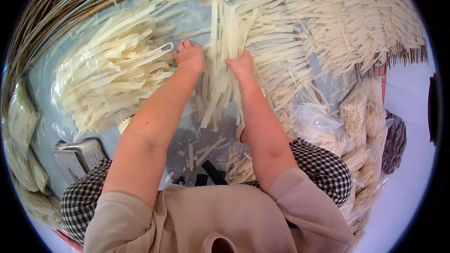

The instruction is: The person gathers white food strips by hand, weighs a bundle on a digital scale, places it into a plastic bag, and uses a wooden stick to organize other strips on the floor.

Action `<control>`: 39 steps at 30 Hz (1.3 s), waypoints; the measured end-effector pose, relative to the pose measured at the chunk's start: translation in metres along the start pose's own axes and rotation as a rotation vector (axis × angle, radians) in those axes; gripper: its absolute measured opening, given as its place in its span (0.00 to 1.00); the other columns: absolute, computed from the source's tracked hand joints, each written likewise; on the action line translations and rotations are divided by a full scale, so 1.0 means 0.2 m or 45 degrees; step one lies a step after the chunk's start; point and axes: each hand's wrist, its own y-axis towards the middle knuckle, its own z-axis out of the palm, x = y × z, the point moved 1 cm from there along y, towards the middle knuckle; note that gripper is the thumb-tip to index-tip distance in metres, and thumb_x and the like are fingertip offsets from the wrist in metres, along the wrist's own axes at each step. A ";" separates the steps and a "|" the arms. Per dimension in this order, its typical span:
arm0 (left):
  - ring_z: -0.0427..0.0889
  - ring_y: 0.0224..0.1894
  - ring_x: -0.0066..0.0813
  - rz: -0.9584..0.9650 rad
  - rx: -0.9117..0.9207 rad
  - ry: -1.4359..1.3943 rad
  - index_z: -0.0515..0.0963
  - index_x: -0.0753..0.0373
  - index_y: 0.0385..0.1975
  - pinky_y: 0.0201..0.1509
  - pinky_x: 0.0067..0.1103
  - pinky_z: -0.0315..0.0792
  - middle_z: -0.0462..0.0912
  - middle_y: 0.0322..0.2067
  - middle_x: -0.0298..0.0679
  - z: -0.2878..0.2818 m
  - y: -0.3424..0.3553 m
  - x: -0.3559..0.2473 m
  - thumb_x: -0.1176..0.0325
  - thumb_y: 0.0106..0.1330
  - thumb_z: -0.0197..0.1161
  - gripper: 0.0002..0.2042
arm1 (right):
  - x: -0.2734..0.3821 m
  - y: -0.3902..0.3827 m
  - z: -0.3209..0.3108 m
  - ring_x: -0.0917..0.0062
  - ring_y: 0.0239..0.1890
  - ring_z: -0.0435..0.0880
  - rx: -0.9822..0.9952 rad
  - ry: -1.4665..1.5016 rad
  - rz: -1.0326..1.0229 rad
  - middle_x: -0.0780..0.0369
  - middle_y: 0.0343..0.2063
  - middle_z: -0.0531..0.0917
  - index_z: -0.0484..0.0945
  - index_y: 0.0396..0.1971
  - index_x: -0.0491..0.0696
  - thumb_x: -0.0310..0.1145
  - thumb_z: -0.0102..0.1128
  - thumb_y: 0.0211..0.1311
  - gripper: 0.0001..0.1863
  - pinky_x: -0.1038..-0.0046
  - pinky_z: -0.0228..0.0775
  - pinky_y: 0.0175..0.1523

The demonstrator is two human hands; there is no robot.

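My right hand (239, 65) is closed on a bunch of long pale flat strips (226, 33), its thumb across them, with the ends hanging down below. Just left of the bunch, my left hand (189, 57) has bent, slightly parted fingers and nothing clearly in them, close to some loose strips. Beside it on the left lies a large loose pile of wider pale strips (105, 72), partly on clear plastic. To the right, more thin strips (276, 33) spread over the blue-grey surface (185, 140) and run into a dense, fringed layer (356, 23).
Brown rods (56, 4) arch at the top left. Bagged strips line the left (22, 112) and right (351, 122) edges. A metal object (84, 150) sits by my left knee, black pieces (211, 171) lie before my body, and a dark textured item (393, 140) is far right.
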 end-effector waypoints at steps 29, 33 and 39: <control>0.73 0.56 0.37 0.353 0.462 -1.422 0.58 0.67 0.64 0.60 0.28 0.67 0.73 0.55 0.48 -0.40 -0.27 -0.34 0.49 0.48 0.74 0.47 | 0.24 -0.49 -0.23 0.68 0.53 0.74 0.043 0.881 -0.596 0.56 0.51 0.75 0.64 0.59 0.42 0.28 0.56 0.56 0.28 0.69 0.67 0.57; 0.76 0.52 0.35 0.423 0.173 -1.471 0.65 0.67 0.59 0.57 0.27 0.69 0.76 0.50 0.45 -0.73 -0.55 -0.35 0.53 0.48 0.74 0.40 | 0.50 -0.83 -0.48 0.66 0.56 0.73 0.041 0.754 -0.961 0.54 0.55 0.73 0.63 0.59 0.40 0.33 0.61 0.53 0.33 0.68 0.65 0.59; 0.81 0.41 0.29 0.441 0.122 -2.039 0.76 0.64 0.46 0.45 0.28 0.75 0.81 0.38 0.39 -1.16 -0.87 -0.17 0.66 0.54 0.69 0.20 | 0.79 -1.28 -0.78 0.56 0.50 0.77 -0.421 0.047 -1.459 0.48 0.47 0.77 0.64 0.60 0.42 0.36 0.65 0.50 0.36 0.64 0.67 0.58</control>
